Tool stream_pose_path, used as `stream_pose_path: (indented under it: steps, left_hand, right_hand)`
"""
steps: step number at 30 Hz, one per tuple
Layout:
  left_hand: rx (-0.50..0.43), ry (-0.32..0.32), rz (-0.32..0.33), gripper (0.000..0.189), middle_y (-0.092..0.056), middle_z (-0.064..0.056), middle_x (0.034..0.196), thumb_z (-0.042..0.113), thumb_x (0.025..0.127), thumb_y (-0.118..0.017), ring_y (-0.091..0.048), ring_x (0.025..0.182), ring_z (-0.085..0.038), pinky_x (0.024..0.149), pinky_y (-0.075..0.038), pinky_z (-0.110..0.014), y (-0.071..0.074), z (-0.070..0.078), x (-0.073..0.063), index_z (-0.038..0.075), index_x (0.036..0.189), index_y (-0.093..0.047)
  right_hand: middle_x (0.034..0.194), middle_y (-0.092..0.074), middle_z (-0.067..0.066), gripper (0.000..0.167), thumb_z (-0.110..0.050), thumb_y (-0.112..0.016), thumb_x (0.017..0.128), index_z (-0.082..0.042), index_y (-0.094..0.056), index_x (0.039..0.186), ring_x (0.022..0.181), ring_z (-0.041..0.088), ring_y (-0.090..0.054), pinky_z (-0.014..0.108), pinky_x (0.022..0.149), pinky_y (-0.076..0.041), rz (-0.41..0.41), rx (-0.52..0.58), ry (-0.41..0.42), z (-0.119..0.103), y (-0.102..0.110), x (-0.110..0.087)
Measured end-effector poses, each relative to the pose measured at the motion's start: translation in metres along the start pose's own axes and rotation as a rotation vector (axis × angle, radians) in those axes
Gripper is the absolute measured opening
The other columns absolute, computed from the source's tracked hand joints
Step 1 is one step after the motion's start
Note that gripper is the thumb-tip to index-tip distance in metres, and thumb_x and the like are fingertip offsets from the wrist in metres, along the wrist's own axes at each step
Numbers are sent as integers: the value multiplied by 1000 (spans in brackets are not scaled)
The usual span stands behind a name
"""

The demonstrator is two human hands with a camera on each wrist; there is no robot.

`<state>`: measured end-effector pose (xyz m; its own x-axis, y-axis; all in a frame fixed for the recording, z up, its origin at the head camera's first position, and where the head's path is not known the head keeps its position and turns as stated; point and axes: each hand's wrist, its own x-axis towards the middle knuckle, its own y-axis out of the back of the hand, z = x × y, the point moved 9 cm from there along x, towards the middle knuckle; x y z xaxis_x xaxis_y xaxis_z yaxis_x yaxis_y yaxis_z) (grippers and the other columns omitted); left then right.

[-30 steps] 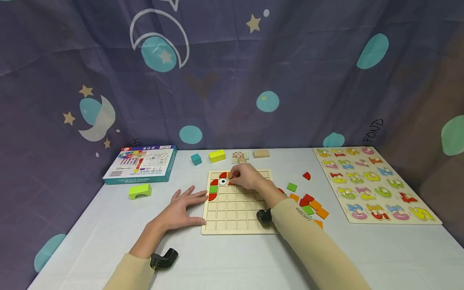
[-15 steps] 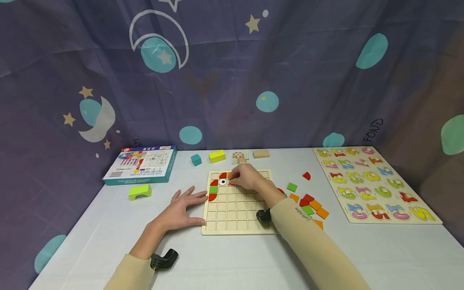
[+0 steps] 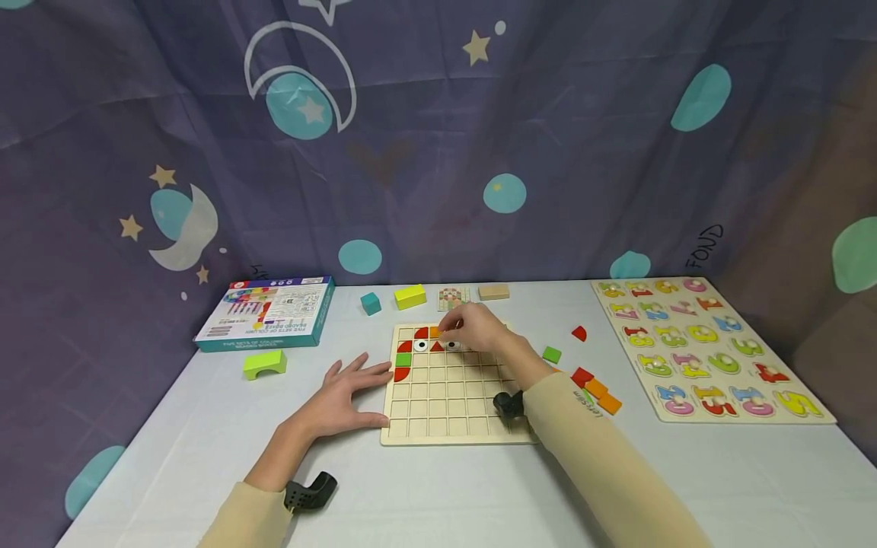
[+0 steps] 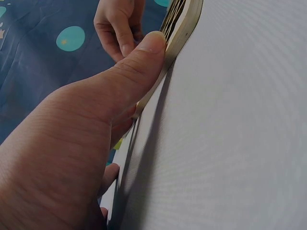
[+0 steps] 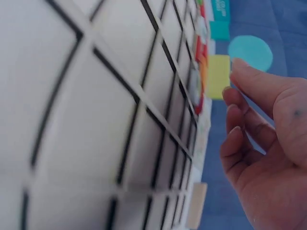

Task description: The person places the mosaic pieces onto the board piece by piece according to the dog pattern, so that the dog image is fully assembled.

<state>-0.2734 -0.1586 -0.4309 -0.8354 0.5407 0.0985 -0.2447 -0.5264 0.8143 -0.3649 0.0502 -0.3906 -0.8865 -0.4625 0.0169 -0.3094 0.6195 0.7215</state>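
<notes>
Head view: wide, forward and down over my white table (image 3: 171,449) to the dark blue patterned cloth (image 3: 425,114). Left wrist: close behind my left hand (image 3: 342,399), tilted, along the pale wooden grid board (image 3: 438,409). Right wrist: low, tipped sideways, across the board toward the cloth. All three share the board and my right hand (image 3: 474,329).

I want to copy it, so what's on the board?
On the board are red pieces, two black-and-white eyes, a green square and an orange piece. The right hand covers some squares near the far edge, so I can't tell what's there.
</notes>
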Motion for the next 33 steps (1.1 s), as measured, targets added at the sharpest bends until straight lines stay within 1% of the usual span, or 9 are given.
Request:
stream_pose_path:
  steps: [3,5,8,12,18,20,26,29,33]
  left_hand:
    - [2,-1,2,80,-47,2,154,53,75,-85,-17,151,-37,115,1,-66,0,1,0,14,142,-61]
    - [2,-2,2,80,-47,1,154,52,75,-85,-17,151,-37,115,0,-66,1,1,0,13,142,-61]
    - [6,2,2,81,-46,2,154,52,76,-85,-17,151,-36,115,1,-66,1,0,0,14,142,-61]
    - [7,3,2,80,-47,1,154,53,76,-85,-17,151,-37,115,0,-67,1,1,-1,14,142,-61]
    - [9,6,2,80,-47,0,154,52,76,-85,-17,151,-37,115,0,-66,3,1,-2,13,142,-61]
    - [12,-2,10,80,-47,-1,153,51,76,-85,-18,151,-38,114,0,-67,3,1,-2,12,142,-61]
    - [7,-7,12,79,-48,-2,153,51,77,-85,-18,150,-41,113,0,-69,3,1,-1,12,141,-62]
    - [10,-4,10,78,-48,-1,153,51,77,-85,-18,150,-40,114,0,-69,1,1,-1,13,141,-62]
    - [15,-15,12,78,-49,-2,152,51,78,-84,-19,150,-41,114,-1,-69,0,2,0,12,141,-61]
  right_hand:
    - [100,-71,2,17,-12,-75,93,-3,-77,107,84,17,-62,33,73,-52,10,0,37,1,11,-6]
    - [99,-71,1,18,-12,-75,93,-4,-76,108,83,19,-61,34,72,-52,12,13,45,4,18,-11]
    - [98,-69,0,20,-14,-76,92,-6,-76,110,83,20,-61,35,72,-52,24,40,26,11,28,-21]
    - [97,-68,1,23,-15,-76,92,-6,-75,113,86,22,-60,37,75,-51,36,66,-12,20,39,-37]
    - [95,-67,2,23,-14,-76,92,-4,-74,113,87,23,-59,35,75,-51,36,8,-17,34,52,-59]
    - [95,-67,2,24,-15,-77,91,-3,-74,112,87,23,-60,34,75,-52,38,-11,-15,38,56,-65]
    - [97,-66,3,26,-15,-76,92,-2,-72,114,89,24,-60,35,78,-53,44,-25,-48,54,67,-85]
    - [97,-67,2,25,-17,-75,93,-4,-73,113,89,23,-60,35,78,-53,33,-35,-59,63,70,-95]
    - [99,-66,2,24,-20,-76,92,-7,-73,112,89,22,-60,35,77,-53,19,-38,-82,74,75,-110]
